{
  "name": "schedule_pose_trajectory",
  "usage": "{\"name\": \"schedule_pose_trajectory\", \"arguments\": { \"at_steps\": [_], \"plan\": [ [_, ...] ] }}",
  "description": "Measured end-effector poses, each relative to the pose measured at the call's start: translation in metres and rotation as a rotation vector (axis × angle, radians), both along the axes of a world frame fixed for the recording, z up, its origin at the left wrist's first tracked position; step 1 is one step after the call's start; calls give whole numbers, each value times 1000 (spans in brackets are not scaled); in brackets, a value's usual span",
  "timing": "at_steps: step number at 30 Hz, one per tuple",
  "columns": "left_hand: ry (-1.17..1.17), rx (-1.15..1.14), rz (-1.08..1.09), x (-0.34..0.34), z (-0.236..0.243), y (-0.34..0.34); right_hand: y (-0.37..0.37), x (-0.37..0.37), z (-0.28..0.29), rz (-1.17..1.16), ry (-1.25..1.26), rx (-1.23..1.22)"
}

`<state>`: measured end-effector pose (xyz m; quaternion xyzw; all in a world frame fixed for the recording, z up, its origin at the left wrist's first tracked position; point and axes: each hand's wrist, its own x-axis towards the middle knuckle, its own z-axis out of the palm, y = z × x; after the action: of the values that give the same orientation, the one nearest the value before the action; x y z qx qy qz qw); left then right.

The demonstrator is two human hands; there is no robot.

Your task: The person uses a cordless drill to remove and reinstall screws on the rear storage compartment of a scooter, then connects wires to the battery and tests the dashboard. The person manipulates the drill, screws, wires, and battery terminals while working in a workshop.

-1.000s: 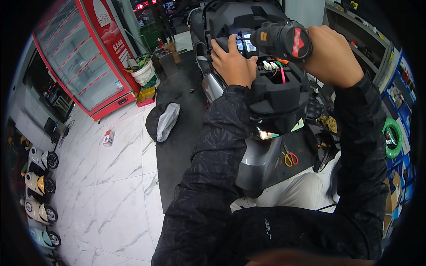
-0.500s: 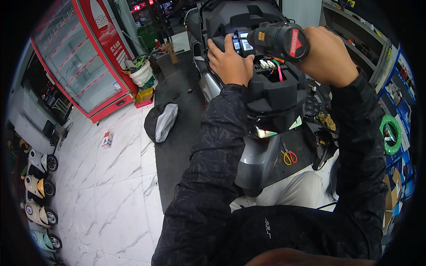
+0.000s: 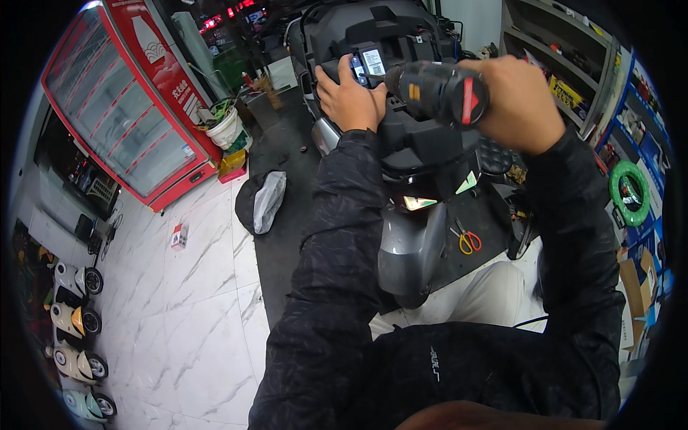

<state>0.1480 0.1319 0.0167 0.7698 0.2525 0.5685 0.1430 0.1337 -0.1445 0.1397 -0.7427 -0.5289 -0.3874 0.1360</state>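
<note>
My right hand (image 3: 522, 104) is wrapped round a black power drill (image 3: 438, 92), held level with its bit pointing left. The thin bit reaches toward a black box with a white label (image 3: 373, 64) set in the dark plastic body of a scooter (image 3: 430, 147). My left hand (image 3: 351, 102) rests at that box, fingers spread, index finger and thumb against its near side. Whether the bit touches a screw there is too small to tell. The drill and right hand cover part of the scooter's top.
Scissors with red and yellow handles (image 3: 469, 241) lie on the dark mat (image 3: 287, 276) beside the grey fender (image 3: 412, 247). A red glass-door fridge (image 3: 136, 107), a white bucket (image 3: 228, 131) and a black-and-grey bag (image 3: 266, 203) are to the left. Shelves (image 3: 559, 64) stand at right.
The view has shifted a little. The drill has come lower against the scooter, hiding the white connectors and coloured wires that showed before. My left hand stays at the labelled box.
</note>
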Motion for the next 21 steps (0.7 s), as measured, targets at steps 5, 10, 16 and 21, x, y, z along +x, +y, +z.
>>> {"name": "schedule_pose_trajectory", "arguments": {
  "at_steps": [5,10,16,21],
  "plan": [
    [12,-106,-18,-2,7,-6,2,7,-41,-47,135,41],
    [27,-156,-24,-5,12,-10,4,16,-59,-37,194,41],
    [22,-167,-23,-6,13,-12,2,19,-71,23,236,92],
    [17,-167,-24,-5,13,-12,0,22,-70,21,280,81]
  ]
}}
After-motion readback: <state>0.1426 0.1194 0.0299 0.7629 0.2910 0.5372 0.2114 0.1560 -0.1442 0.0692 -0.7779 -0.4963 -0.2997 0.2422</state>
